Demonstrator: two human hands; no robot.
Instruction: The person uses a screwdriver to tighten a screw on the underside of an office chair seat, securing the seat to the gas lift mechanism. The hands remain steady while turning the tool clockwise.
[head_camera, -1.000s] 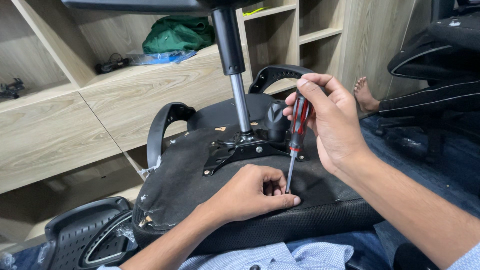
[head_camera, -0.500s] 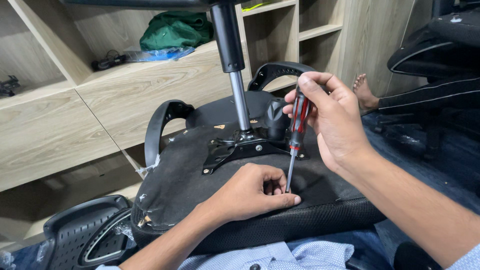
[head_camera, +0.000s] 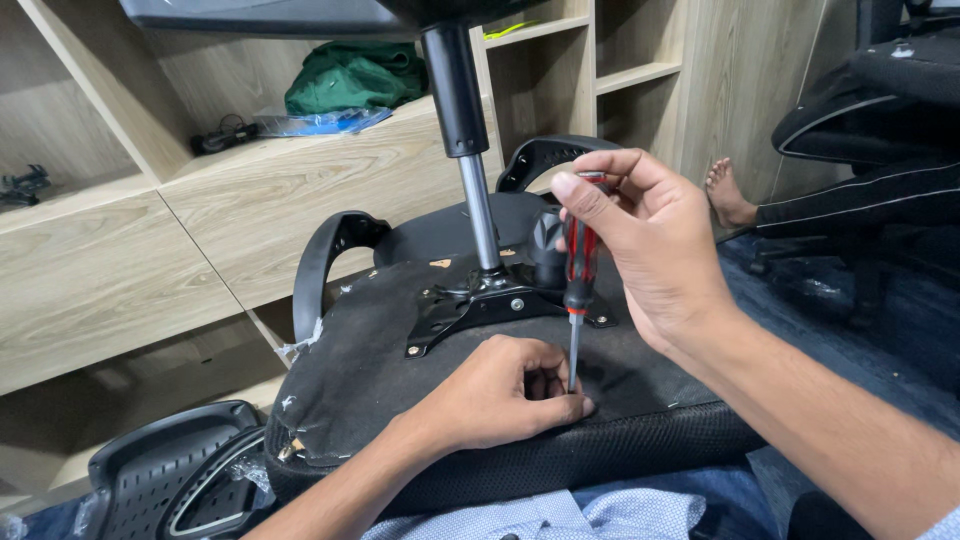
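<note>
My right hand (head_camera: 650, 250) is wrapped around the red and black handle of a screwdriver (head_camera: 578, 268), thumb along the top and fingers curled behind it, holding the tool upright. Its thin metal shaft runs straight down to my left hand (head_camera: 500, 395), which rests in a loose fist on the underside of an upturned office chair seat (head_camera: 370, 370). The left thumb and forefinger pinch together around the tip of the shaft; whatever small thing they steady there is hidden from view.

The seat is my landmark. It lies across my lap, its black fabric bottom facing up, frayed along the edge nearest my left forearm. Just beyond my left hand, in the middle of the seat, a black metal mounting plate (head_camera: 490, 305) is fixed with bolts. A silver gas cylinder (head_camera: 478, 215) rises upright from that plate and runs into a black sleeve above. Two curved black armrests (head_camera: 325, 265) stand at the far side of the seat. Beyond the seat are pale wooden shelves (head_camera: 280, 190), with a green cloth bundle (head_camera: 350, 75) on one. To the seat's right, a person's bare foot (head_camera: 728, 195) rests near a black chair.
</note>
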